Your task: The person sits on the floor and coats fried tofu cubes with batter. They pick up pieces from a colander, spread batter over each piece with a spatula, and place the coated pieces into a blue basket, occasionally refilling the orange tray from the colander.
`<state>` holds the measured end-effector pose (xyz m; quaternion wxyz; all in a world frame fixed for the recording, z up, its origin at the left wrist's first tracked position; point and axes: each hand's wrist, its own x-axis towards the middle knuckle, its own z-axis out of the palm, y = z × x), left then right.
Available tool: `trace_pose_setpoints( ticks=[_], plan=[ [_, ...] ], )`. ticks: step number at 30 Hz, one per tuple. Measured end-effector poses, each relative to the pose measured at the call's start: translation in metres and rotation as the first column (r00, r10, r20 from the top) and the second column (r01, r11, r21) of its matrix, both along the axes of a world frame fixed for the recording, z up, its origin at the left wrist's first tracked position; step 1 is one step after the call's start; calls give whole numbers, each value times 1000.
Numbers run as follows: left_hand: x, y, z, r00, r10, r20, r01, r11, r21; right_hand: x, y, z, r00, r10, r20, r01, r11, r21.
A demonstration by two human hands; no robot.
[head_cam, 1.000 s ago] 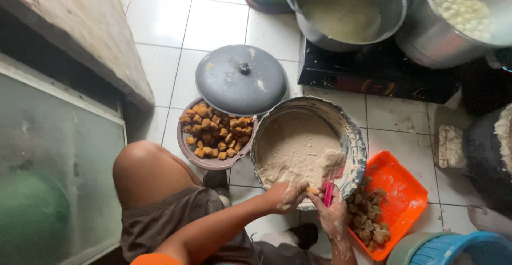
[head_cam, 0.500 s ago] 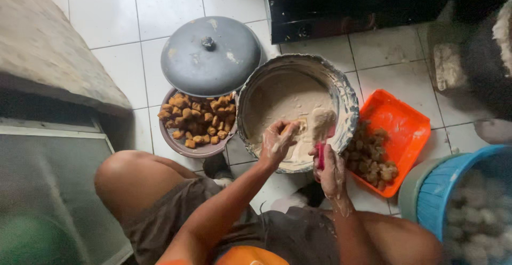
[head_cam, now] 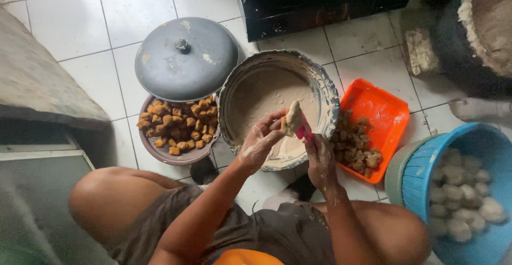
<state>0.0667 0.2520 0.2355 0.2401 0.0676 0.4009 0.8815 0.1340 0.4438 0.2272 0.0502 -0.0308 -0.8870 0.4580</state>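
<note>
Squatting on white floor tiles [head_cam: 80, 14], the person fills the near edge of the head view, both knees out, arms reaching forward over a batter bowl.

Left hand [head_cam: 260, 143]: batter-smeared, fingers curled, tips pinching a pale filled tofu piece [head_cam: 293, 118] from its left side. Right hand [head_cam: 320, 155]: closed round a pink-handled tool [head_cam: 304, 133], of which only a bit of the handle shows; the tool meets the same piece from below. The piece is held upright over the near half of the metal bowl [head_cam: 330, 91], above the pale batter [head_cam: 266, 91] and clear of it.

Beside the hands, right: orange tray [head_cam: 381, 110] with brown fried pieces [head_cam: 354, 147] heaped at its near end, touching the bowl's rim. Further right, near corner: blue basket [head_cam: 421, 174] holding pale round balls [head_cam: 458, 190].

Left of the bowl: brownish plate [head_cam: 160, 155] of golden fried cubes [head_cam: 178, 123], rim against the bowl. Grey domed lid [head_cam: 186, 57] with a knob overlaps the plate's far edge.

Far edge: black stove [head_cam: 320, 3]. Far right: dark vessel [head_cam: 453, 57] crusted with pale paste; contents unclear.
</note>
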Motion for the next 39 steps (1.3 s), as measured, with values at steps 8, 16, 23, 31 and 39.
trace_pose_setpoints(
  ticks=[8,16,23,31,39],
  plan=[
    [-7,5,-1,992,55,-112,-78,973,-218,8,-1,7,966,-79,-245,114,984,135],
    [-24,-14,31,647,71,-760,-620,629,-469,5,8,22,969,-106,-222,159,960,232],
    [-27,-14,50,435,-152,-888,-707,554,-441,20,-7,31,946,10,-323,32,992,123],
    [-4,-10,-17,936,215,-277,-260,956,-137,9,14,-30,956,-4,295,68,976,-207],
    [28,39,-96,976,113,-184,-181,893,-412,40,26,-149,908,-12,418,-175,897,406]
  ],
)
